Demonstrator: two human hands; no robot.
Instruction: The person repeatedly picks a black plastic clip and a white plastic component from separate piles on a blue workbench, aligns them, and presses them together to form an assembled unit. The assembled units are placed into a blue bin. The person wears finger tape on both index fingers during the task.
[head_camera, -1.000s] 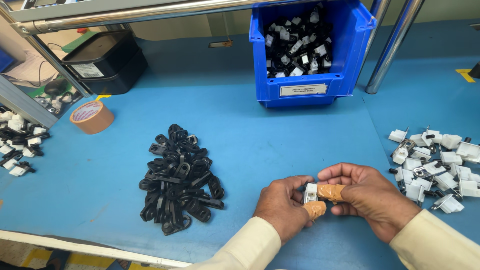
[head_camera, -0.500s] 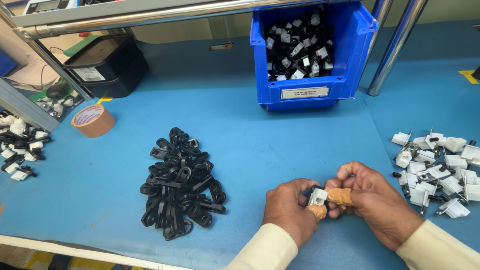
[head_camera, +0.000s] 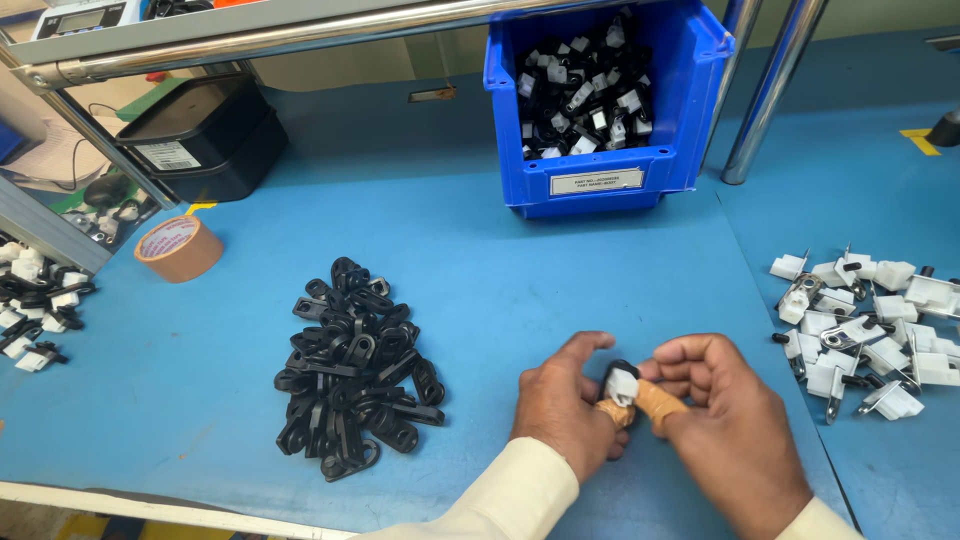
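Hands: left hand (head_camera: 562, 410) and right hand (head_camera: 728, 428) meet low over the blue tabletop (head_camera: 480, 250), thumbs wrapped in tan finger cots.
Left hand grip: fingers curled, thumb and forefinger pinching the small white plastic piece with a black part on it (head_camera: 621, 381).
Right hand grip: fingers bent inward, thumb and fingertips pressed on the same piece from the other side.
Held piece: between the two hands, above the tabletop near its front edge.
Left of the hands: loose heap of black plastic clips (head_camera: 352, 366) lying on the tabletop, near the left hand but apart from it.
Right of the hands: scatter of white plastic pieces with metal tabs (head_camera: 865, 325), near the right hand.
Far side: open blue plastic bin (head_camera: 600, 185) holding mixed black and white parts.
Far left: roll of brown packing tape (head_camera: 178, 248), lying flat; black box (head_camera: 200, 140) behind it.
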